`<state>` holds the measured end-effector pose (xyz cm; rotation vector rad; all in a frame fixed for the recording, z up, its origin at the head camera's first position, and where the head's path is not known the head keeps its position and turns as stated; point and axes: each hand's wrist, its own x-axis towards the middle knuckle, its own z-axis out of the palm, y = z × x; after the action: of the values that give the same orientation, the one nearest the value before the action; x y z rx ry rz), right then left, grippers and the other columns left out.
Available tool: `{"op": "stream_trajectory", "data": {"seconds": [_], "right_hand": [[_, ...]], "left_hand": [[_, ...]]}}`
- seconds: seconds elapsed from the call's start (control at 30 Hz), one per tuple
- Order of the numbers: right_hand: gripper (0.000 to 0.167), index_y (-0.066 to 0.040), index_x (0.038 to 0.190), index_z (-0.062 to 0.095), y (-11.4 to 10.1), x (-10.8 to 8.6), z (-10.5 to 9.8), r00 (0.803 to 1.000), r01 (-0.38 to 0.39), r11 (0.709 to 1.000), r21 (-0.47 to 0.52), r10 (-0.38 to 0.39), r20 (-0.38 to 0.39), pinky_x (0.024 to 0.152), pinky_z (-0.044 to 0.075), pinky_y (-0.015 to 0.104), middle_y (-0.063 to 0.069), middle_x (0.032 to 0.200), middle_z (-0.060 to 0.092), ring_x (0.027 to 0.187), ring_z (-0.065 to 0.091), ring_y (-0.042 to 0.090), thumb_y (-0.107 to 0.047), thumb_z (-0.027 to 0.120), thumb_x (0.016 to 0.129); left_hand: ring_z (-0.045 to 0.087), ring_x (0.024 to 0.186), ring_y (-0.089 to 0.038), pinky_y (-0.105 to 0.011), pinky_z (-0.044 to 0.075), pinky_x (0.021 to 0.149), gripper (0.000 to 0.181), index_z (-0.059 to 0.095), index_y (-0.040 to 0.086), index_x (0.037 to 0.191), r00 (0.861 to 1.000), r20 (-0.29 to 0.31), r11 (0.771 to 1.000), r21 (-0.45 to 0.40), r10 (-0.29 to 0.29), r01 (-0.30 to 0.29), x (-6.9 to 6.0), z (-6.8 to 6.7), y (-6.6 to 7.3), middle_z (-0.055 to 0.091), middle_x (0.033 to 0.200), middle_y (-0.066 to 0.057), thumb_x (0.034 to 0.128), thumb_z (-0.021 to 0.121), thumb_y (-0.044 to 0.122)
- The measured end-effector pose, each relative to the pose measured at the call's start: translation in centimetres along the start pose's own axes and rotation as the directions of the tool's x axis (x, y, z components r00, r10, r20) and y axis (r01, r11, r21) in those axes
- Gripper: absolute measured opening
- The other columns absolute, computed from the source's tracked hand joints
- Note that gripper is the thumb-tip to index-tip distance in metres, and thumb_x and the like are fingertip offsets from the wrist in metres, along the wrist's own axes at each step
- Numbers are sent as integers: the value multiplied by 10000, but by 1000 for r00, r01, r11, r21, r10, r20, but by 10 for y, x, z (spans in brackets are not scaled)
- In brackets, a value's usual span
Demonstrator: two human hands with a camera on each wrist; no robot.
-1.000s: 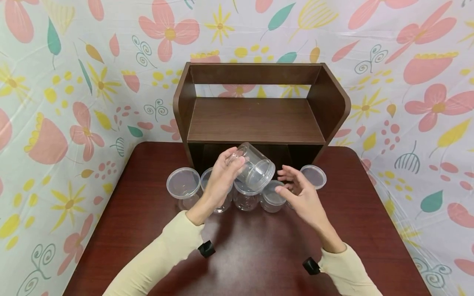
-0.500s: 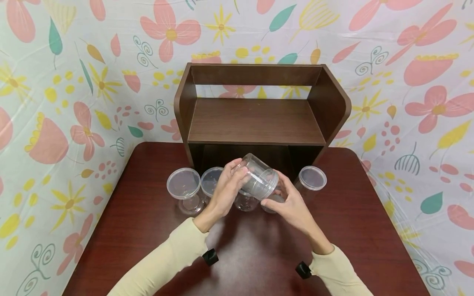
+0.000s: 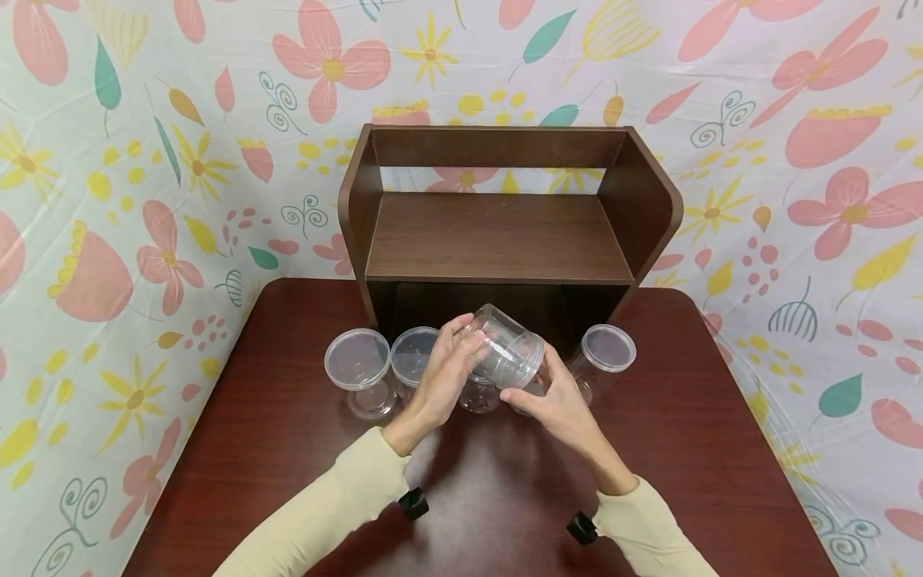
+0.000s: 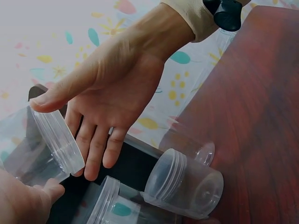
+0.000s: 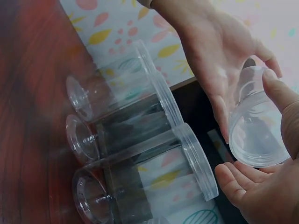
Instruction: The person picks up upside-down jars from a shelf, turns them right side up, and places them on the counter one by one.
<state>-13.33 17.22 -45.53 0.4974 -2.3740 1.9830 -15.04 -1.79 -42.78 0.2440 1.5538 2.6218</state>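
Note:
A clear plastic jar (image 3: 508, 344) is tilted in mid-air above a row of similar jars, its ridged end turned towards the right and down. My left hand (image 3: 441, 377) grips the jar's body. At the ridged end, my right hand (image 3: 551, 401) holds the rim between thumb and fingers. In the left wrist view the right hand (image 4: 112, 88) has its thumb on top of the rim and long fingers beyond it. The right wrist view shows the round end of the jar (image 5: 257, 133) between both hands; whether a lid covers it I cannot tell.
Lidded clear jars stand along the table: one at far left (image 3: 358, 361), one beside it (image 3: 413, 353), another (image 3: 478, 395) under the hands, and one at right (image 3: 608, 349). A brown two-level shelf (image 3: 497, 236) stands behind them on the red-brown table (image 3: 476, 529).
My right hand has moved left from beside the jar and taken hold of its ridged end. The jar and left hand have shifted slightly lower and to the right.

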Motion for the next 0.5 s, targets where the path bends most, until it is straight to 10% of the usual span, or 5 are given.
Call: {"op": "stream_trajectory", "data": {"seconds": [0.5], "right_hand": [[787, 49, 1514, 301, 3, -2, 0, 999, 35, 991, 130, -29, -44, 1079, 406, 199, 265, 1498, 469, 1312, 536, 130, 126, 730, 859]], "left_hand": [[491, 1365, -394, -449, 370, 1160, 626, 356, -85, 1525, 998, 42, 941, 338, -43, 26, -3, -15, 6, 437, 1527, -262, 1028, 537, 250]]}}
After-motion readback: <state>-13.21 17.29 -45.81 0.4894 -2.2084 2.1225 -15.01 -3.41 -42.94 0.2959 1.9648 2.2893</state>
